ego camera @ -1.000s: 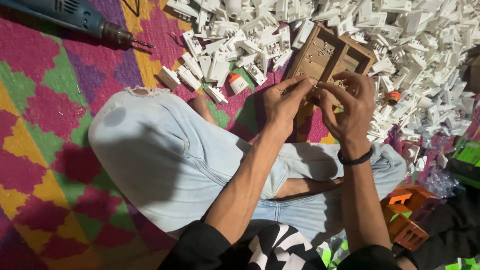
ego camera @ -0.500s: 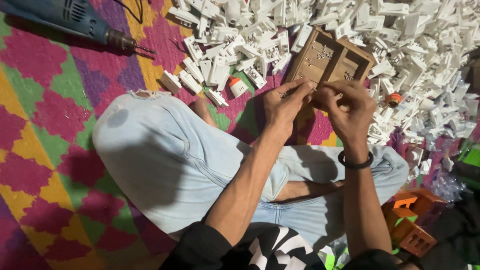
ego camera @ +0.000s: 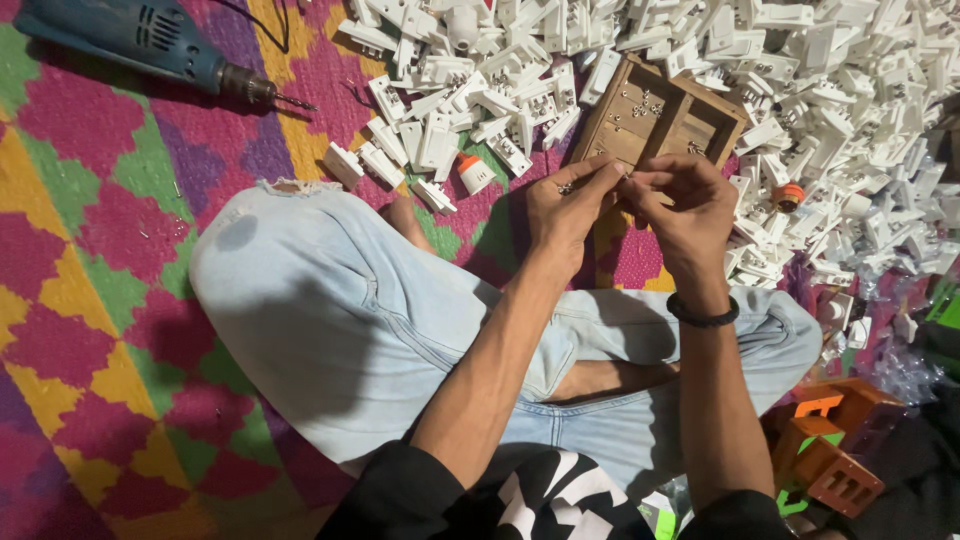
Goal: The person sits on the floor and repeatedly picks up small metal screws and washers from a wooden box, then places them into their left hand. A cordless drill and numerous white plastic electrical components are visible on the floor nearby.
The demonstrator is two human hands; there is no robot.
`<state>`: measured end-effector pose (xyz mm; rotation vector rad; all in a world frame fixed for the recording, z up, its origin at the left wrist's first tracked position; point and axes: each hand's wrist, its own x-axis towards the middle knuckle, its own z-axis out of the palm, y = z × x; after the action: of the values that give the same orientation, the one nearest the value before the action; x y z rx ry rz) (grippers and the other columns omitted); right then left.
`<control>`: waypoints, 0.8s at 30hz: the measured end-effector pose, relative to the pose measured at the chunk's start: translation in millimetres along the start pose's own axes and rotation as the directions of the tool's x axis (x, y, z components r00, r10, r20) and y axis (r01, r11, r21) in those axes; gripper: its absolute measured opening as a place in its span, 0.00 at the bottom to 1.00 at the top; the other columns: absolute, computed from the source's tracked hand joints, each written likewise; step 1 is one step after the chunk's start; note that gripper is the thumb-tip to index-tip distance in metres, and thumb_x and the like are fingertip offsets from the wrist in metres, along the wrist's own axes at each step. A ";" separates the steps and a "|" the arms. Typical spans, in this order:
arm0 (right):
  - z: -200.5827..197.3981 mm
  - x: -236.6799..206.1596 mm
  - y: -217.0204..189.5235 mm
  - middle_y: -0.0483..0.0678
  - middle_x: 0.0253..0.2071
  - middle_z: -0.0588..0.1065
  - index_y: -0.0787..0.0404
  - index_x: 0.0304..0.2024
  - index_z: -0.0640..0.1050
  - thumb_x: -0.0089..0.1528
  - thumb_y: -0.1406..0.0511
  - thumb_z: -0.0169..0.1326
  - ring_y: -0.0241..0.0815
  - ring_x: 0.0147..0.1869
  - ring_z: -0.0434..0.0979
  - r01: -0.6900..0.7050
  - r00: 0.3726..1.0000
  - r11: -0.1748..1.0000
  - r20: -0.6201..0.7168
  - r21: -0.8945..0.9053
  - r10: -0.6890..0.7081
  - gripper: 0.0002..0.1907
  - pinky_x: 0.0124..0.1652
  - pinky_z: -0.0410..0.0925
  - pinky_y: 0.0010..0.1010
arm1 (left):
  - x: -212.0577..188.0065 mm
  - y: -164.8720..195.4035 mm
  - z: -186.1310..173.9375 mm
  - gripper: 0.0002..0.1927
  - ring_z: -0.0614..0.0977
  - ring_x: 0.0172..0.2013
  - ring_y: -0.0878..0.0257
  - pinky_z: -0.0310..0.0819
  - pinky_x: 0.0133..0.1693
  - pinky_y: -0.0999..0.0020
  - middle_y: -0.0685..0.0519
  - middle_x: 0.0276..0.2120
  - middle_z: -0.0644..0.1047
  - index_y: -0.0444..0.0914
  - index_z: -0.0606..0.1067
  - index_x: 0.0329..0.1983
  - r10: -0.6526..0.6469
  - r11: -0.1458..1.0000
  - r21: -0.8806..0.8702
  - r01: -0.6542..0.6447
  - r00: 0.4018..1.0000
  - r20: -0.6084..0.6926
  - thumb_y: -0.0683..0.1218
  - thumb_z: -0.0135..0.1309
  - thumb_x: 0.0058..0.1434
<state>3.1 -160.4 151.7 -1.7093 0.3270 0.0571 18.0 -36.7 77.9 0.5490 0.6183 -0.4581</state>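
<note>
Fingertips of left hand [ego camera: 562,205] and right hand [ego camera: 680,205] pinch together on something too small to identify, just near of the wooden compartment tray [ego camera: 660,112], keeping its tiny metal pieces within reach.

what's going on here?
A person sits cross-legged on a patterned mat, fingertips of the left hand and right hand pinched together over a wooden tray of small metal bits. What they pinch is too small to tell. A pile of white plastic parts lies beyond; a blue drill lies far left.
</note>
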 end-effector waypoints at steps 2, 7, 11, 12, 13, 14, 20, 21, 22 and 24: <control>1.6 0.2 0.9 0.50 0.41 0.80 0.67 0.47 0.72 0.65 0.76 0.64 0.37 0.40 0.82 0.079 0.997 0.997 -0.006 -0.014 -0.079 0.14 0.35 0.75 0.24 | -0.1 1.1 -0.4 0.19 0.84 0.36 0.63 0.78 0.40 0.70 0.46 0.39 0.83 0.29 0.79 0.50 -0.033 0.999 0.000 0.033 0.999 -0.014 0.46 0.64 0.60; 4.4 2.0 -1.8 0.50 0.41 0.78 0.63 0.46 0.66 0.65 0.76 0.64 0.39 0.45 0.83 0.128 0.991 0.958 0.000 -0.255 -0.132 0.18 0.43 0.80 0.29 | 4.1 4.2 -3.2 0.32 0.83 0.50 0.58 0.78 0.49 0.65 0.39 0.55 0.79 0.32 0.73 0.60 -0.161 0.984 -0.069 0.164 0.986 0.044 0.62 0.53 0.65; 5.0 3.7 -4.3 0.49 0.39 0.78 0.61 0.46 0.63 0.66 0.74 0.63 0.40 0.44 0.85 0.124 0.992 0.965 -0.006 -0.230 -0.128 0.20 0.43 0.82 0.31 | 7.3 4.3 -4.2 0.36 0.81 0.56 0.52 0.75 0.56 0.60 0.34 0.57 0.78 0.26 0.72 0.62 -0.160 0.980 -0.109 0.164 0.986 0.038 0.62 0.50 0.67; 5.4 4.3 -4.0 0.50 0.39 0.77 0.62 0.47 0.62 0.67 0.74 0.63 0.41 0.46 0.85 0.160 0.987 0.965 0.045 -0.207 -0.154 0.21 0.45 0.82 0.32 | 7.6 4.0 -4.4 0.36 0.79 0.57 0.53 0.71 0.57 0.59 0.36 0.58 0.78 0.27 0.72 0.63 -0.168 0.982 -0.078 0.170 0.985 0.027 0.62 0.49 0.66; 5.2 5.1 -3.4 0.51 0.40 0.77 0.62 0.47 0.63 0.67 0.75 0.64 0.41 0.46 0.84 0.179 0.984 0.934 0.053 -0.308 -0.171 0.21 0.44 0.82 0.32 | 7.8 3.3 -4.2 0.36 0.78 0.58 0.54 0.68 0.57 0.59 0.38 0.58 0.78 0.29 0.72 0.63 -0.179 0.983 -0.045 0.180 0.984 0.018 0.63 0.49 0.66; 5.2 5.9 -2.6 0.53 0.41 0.77 0.62 0.48 0.63 0.67 0.75 0.65 0.41 0.46 0.83 0.190 0.981 0.893 0.057 -0.408 -0.183 0.21 0.44 0.81 0.32 | 8.1 2.8 -4.4 0.36 0.78 0.58 0.51 0.69 0.59 0.57 0.37 0.58 0.78 0.27 0.71 0.63 -0.172 0.982 -0.080 0.173 0.985 0.023 0.62 0.49 0.66; 4.1 12.4 2.7 0.51 0.40 0.78 0.59 0.48 0.61 0.64 0.74 0.65 0.38 0.44 0.82 0.155 0.988 0.939 0.023 -0.306 -0.156 0.24 0.42 0.79 0.30 | 14.2 0.0 -8.0 0.36 0.77 0.59 0.50 0.69 0.60 0.55 0.38 0.59 0.77 0.27 0.71 0.63 -0.181 0.980 -0.083 0.180 0.983 0.002 0.62 0.48 0.66; 4.5 12.6 3.4 0.51 0.41 0.78 0.60 0.49 0.62 0.64 0.74 0.66 0.39 0.47 0.82 0.213 0.977 0.900 0.101 -0.379 -0.189 0.25 0.45 0.79 0.30 | 15.7 -0.7 -9.3 0.36 0.76 0.59 0.51 0.66 0.60 0.56 0.39 0.60 0.76 0.28 0.72 0.64 -0.197 0.979 -0.051 0.196 0.980 -0.018 0.62 0.47 0.66; 5.0 12.8 3.7 0.51 0.41 0.79 0.61 0.49 0.62 0.65 0.73 0.67 0.39 0.46 0.83 0.200 0.978 0.874 0.043 -0.443 -0.202 0.24 0.44 0.78 0.29 | 16.9 -1.5 -10.7 0.36 0.74 0.59 0.52 0.63 0.59 0.56 0.41 0.60 0.76 0.29 0.72 0.64 -0.213 0.977 -0.014 0.212 0.977 -0.035 0.63 0.46 0.66; 5.8 12.5 3.9 0.50 0.41 0.81 0.61 0.48 0.61 0.67 0.72 0.67 0.39 0.43 0.85 0.176 0.964 0.813 -0.070 -0.555 -0.257 0.24 0.41 0.76 0.28 | 18.4 -3.3 -14.0 0.36 0.77 0.59 0.48 0.69 0.60 0.55 0.36 0.60 0.76 0.26 0.71 0.63 -0.168 0.982 -0.084 0.169 0.985 0.028 0.61 0.48 0.68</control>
<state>15.0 -157.5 144.2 -2.3205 0.2273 -0.1580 23.8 -35.1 55.4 0.4111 0.6646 -0.5933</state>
